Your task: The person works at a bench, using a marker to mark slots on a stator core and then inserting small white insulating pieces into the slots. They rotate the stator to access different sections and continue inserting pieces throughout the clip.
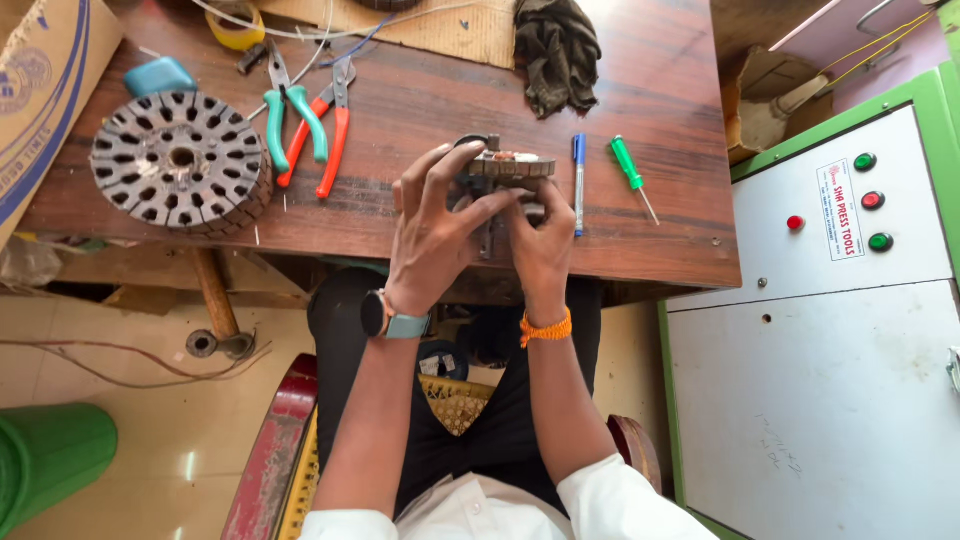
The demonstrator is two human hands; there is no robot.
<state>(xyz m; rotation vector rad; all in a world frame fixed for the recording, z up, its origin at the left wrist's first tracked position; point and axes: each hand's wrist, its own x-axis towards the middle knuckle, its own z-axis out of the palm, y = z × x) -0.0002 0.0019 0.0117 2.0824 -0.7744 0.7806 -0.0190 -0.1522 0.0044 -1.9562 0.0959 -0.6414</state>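
gripping one slotted metal part (pixel 507 167), two hands: left hand (pixel 432 232), right hand (pixel 541 245).

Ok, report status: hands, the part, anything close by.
Left hand and right hand both gripping small slotted metal part at table edge. Blue pen, green screwdriver lie just right.

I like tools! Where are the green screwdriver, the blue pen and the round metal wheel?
green screwdriver (pixel 627 163), head view, handle.
blue pen (pixel 579 150), head view, cap.
round metal wheel (pixel 180 160), head view, slotted top face.
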